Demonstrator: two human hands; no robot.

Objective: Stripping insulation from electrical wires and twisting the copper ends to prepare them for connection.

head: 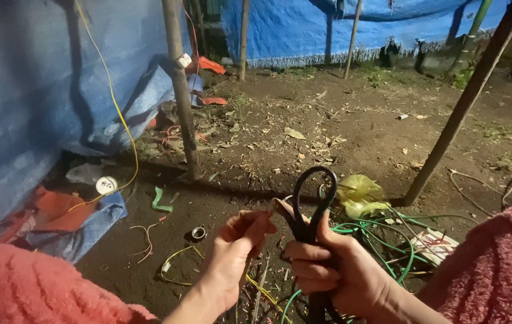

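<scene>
My right hand [343, 270] grips a pair of black scissors [313, 204] by the blades' end, with the loop handles pointing up. My left hand [238, 252] pinches the end of a thin wire or strip [281, 207] right next to the scissors. Both arms wear fuzzy pink sleeves [33, 288]. A green cable [382, 231] and a yellow wire [262, 289] trail on the dirt below the hands.
Bare dirt ground with wire scraps, a small tape roll [198, 232] and a yellow plastic bag [358, 195]. Wooden poles [181, 90] hold blue tarpaulin [21, 90]; a slanted pole [460, 111] stands at right. A yellow cable hangs along the tarp to a round white fitting [106, 185].
</scene>
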